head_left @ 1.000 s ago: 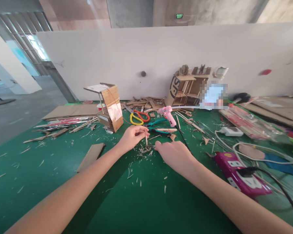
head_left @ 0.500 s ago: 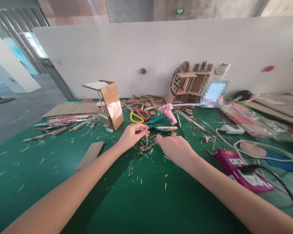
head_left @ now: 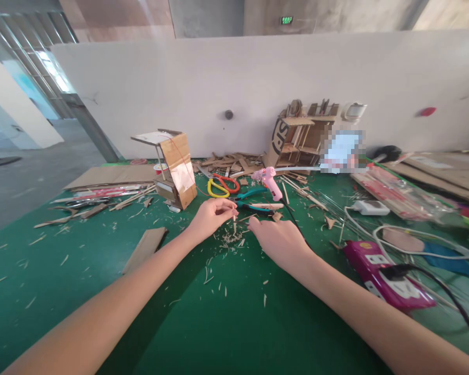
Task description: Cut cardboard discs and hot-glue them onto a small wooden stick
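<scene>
My left hand (head_left: 214, 216) pinches a short thin wooden stick (head_left: 235, 225), held upright over a little heap of wood shavings (head_left: 231, 238). To its right, my right hand (head_left: 278, 238) is closed, palm down, with its fingertips turned toward the stick but apart from it. What those fingers hold, if anything, is hidden. Just beyond both hands lie teal-handled pliers (head_left: 258, 206) and scissors with yellow and red-orange handles (head_left: 219, 187). A pink glue gun (head_left: 271, 183) rests behind my right hand.
A cardboard model (head_left: 180, 172) stands at the back left, a cardboard shelf (head_left: 293, 140) at the back right. On the right are a purple power strip (head_left: 389, 273), a white adapter (head_left: 371, 208) and cables. A cardboard strip (head_left: 145, 250) lies by my left forearm.
Hardly anything differs. The view has shifted very slightly, and both hands keep nearly the same place and grip.
</scene>
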The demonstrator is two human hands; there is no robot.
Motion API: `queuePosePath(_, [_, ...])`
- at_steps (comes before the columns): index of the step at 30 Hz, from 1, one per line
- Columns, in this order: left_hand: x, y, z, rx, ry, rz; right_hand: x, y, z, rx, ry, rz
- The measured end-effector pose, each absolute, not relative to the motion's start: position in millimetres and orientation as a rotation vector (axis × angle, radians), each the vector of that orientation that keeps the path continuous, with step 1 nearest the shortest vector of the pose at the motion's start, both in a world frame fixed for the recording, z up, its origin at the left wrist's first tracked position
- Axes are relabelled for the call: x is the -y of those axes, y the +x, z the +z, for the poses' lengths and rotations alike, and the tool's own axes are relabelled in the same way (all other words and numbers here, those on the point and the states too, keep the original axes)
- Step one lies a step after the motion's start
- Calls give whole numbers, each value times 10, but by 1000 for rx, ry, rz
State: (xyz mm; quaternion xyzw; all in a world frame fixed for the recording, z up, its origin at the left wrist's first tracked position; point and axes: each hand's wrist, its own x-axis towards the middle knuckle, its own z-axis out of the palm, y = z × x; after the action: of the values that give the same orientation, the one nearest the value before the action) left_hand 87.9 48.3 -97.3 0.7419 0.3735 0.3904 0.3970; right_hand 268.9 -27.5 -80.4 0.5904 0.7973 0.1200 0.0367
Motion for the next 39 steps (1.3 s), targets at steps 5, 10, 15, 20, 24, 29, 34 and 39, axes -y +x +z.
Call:
queuePosePath(5, [-472, 880, -973, -956, 1855, 995, 282, 2688, -797, -2449, 1723, 287])
queuePosePath(10, [-486, 884, -989, -942, 1856, 1003, 322, 2701, -831, -2471, 1697, 318])
queuePosePath(15, [-499, 884, -1002, -935, 1843, 992, 318, 2709, -843, -2480, 1753, 393])
queuePosePath(20, [-500, 872, -1020, -916, 1799, 1004, 289, 2701, -786, -2449, 1733, 298])
queuePosePath(24, [-493, 872, -1018, -924, 1790, 1007, 309, 2707, -763, -2487, 1655, 290])
queuePosePath(29, [-494, 863, -1011, -920, 1789, 993, 317, 2747, -788, -2511, 1673, 328])
queuePosePath(34, [-499, 852, -1014, -903, 1795, 976, 268, 2757, -801, -2496, 1769, 397])
queuePosePath(39, [-491, 862, -1009, -902, 1787, 969, 242, 2750, -779, -2482, 1733, 331])
